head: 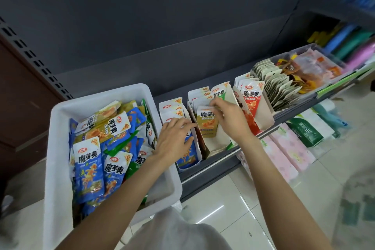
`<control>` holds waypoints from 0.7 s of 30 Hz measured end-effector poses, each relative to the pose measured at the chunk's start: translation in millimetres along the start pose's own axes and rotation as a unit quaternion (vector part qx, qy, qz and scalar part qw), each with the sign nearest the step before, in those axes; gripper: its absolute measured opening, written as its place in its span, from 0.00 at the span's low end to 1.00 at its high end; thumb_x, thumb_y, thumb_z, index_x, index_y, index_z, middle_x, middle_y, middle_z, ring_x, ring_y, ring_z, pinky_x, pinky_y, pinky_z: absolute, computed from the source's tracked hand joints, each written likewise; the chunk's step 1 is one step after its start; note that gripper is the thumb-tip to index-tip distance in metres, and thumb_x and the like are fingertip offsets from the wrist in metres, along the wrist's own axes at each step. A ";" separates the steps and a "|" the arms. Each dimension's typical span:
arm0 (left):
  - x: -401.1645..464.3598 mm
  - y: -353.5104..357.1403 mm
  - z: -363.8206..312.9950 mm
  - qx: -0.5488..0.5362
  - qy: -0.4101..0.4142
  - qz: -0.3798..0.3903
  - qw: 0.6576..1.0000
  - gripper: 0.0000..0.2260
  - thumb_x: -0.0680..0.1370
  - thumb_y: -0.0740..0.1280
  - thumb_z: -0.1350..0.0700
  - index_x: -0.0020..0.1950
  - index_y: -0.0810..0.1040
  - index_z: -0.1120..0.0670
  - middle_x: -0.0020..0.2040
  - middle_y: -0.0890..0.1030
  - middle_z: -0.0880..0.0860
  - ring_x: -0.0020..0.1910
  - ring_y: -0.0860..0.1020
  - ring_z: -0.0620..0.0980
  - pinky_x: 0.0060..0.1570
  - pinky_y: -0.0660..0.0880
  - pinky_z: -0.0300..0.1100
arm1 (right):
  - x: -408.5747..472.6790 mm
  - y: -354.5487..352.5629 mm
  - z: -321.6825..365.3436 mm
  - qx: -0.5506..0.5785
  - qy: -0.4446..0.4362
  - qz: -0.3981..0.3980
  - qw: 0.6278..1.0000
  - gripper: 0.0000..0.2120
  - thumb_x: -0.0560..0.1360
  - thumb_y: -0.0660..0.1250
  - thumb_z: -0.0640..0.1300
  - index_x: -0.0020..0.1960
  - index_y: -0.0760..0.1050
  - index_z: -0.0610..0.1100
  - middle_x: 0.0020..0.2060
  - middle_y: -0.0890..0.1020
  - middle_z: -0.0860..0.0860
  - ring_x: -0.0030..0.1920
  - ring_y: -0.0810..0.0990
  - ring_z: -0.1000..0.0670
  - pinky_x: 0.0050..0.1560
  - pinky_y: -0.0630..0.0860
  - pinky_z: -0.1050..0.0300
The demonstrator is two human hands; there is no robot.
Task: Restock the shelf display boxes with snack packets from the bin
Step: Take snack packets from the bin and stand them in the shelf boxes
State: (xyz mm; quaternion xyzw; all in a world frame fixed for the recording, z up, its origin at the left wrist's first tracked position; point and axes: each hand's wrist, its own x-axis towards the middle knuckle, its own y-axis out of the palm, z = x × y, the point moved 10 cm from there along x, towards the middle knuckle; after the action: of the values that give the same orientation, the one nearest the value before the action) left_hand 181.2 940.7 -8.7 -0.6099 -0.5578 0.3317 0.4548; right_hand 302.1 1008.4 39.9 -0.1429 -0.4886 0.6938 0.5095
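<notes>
**Both hands at the display boxes on the shelf**

Your left hand [175,140] rests on the leftmost display box [197,149] near the shelf's [215,163] front edge. Its fingers are curled over the top of the blue packets [187,155] standing inside, with the thumb against the front one; whether they pinch a packet cannot be told.

Your right hand [230,119] reaches into the second display box [218,146], just beside the first. Its fingers are bent together at the top of a yellow-green packet [207,125], which stands upright at the front of a row of white-backed packets; they appear to pinch its upper edge.

Further right along the shelf stands a third display box [263,114] with red packets [251,97], then a row of pale pouches [278,85] and a clear tray [322,63] of orange snacks.

The white bin [60,168] sits at the shelf's left end, its near part overhanging the front edge. It holds a loose heap of blue, green and yellow snack packets [89,166].

Below the shelf lie pink and green wrapped packs [288,148] above a pale tiled floor [227,205].
</notes>
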 end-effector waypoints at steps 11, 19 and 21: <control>-24.7 -63.6 6.2 -0.100 -0.002 -0.180 0.979 0.11 0.78 0.62 0.51 0.58 0.79 0.50 0.49 0.81 0.46 0.51 0.77 0.46 0.53 0.71 0.43 | -39.7 -28.7 19.1 -0.032 0.086 -0.246 0.965 0.11 0.73 0.69 0.35 0.55 0.78 0.41 0.53 0.76 0.42 0.56 0.72 0.47 0.50 0.67 0.67; -120.9 -80.6 117.0 -0.126 -0.188 -0.158 0.961 0.10 0.74 0.66 0.51 0.55 0.78 0.49 0.41 0.81 0.45 0.42 0.78 0.45 0.42 0.76 0.44 | -49.2 81.5 147.4 0.078 -0.075 0.155 0.982 0.09 0.76 0.64 0.41 0.56 0.77 0.45 0.48 0.81 0.49 0.48 0.80 0.48 0.44 0.78 0.51; -135.3 -52.6 140.8 -0.066 -0.212 -0.052 0.974 0.15 0.72 0.71 0.51 0.59 0.77 0.49 0.50 0.80 0.49 0.51 0.77 0.51 0.52 0.75 0.50 | -56.5 127.4 164.5 -0.012 -0.087 0.246 0.965 0.14 0.76 0.65 0.42 0.61 0.74 0.43 0.54 0.78 0.46 0.55 0.77 0.45 0.50 0.76 0.48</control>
State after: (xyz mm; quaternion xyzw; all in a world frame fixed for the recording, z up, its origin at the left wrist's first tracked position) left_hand 11.6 831.9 -25.6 -0.5245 -0.6934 0.3913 0.3018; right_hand 140.2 872.6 -2.7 -0.2039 -0.4889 0.8016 0.2773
